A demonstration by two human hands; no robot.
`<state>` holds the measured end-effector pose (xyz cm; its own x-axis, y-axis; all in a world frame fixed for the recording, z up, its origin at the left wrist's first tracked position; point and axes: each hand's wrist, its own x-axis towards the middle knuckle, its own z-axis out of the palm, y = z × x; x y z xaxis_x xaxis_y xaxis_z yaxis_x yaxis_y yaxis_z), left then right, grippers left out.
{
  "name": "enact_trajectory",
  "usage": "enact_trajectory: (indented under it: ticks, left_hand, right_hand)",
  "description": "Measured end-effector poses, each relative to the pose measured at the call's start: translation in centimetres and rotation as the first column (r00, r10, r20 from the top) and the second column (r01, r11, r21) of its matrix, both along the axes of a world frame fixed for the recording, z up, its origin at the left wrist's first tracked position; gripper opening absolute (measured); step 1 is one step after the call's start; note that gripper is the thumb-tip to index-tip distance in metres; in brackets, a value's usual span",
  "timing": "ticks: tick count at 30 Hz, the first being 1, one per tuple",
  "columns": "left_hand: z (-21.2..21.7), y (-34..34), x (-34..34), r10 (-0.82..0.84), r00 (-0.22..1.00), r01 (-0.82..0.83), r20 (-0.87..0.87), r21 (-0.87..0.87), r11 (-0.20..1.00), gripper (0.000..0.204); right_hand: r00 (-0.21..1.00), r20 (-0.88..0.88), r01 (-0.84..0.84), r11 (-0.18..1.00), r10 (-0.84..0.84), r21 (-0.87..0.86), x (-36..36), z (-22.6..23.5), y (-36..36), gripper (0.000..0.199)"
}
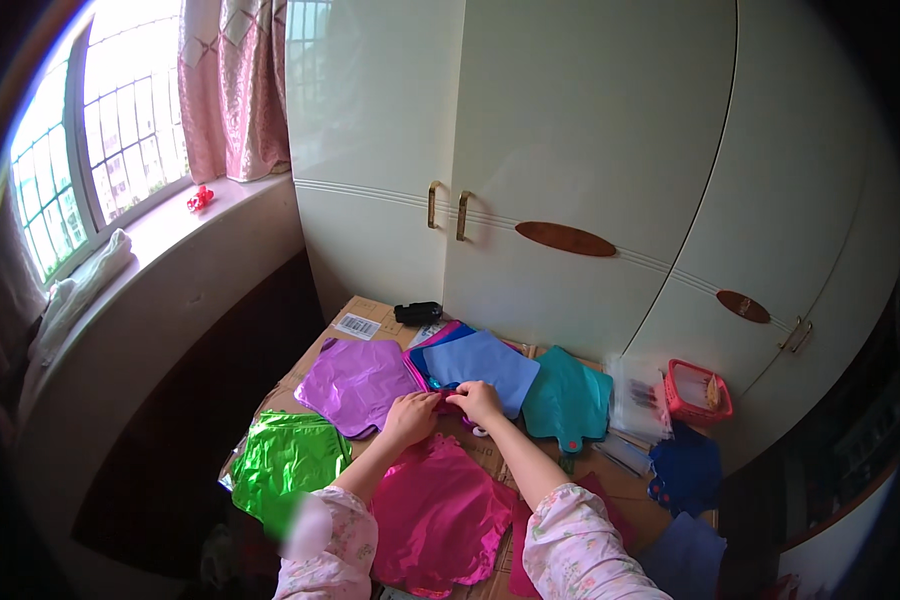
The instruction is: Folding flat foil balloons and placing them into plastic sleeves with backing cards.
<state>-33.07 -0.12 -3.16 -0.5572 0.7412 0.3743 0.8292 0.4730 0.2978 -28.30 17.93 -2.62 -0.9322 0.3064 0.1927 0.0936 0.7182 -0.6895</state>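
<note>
At table centre: L hand & R hand both pinching blue foil balloon edge.

My left hand and right hand rest side by side on a balloon in the middle of the table. More balloons lie left, right and in front of me. A basket sits far right. Cupboards stand behind.
</note>
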Motion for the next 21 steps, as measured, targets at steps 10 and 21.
enact_trajectory:
  ticks: [10, 21]
  left_hand:
    - [2.2, 2.4, -0.3, -0.061, 0.99, 0.018, -0.131, -0.307, 0.951, 0.057]
    - [1.1, 2.8, -0.9, -0.036, 0.992, -0.007, -0.123, -0.33, 0.944, 0.053]
  right_hand:
    - [0.964, -0.243, 0.105, 0.994, -0.108, -0.025, -1.9, -0.4, 3.4, 0.016]
    - [0.586, -0.627, 0.365, 0.859, -0.512, -0.36, 2.5, 12.8, 17.0, 0.005]
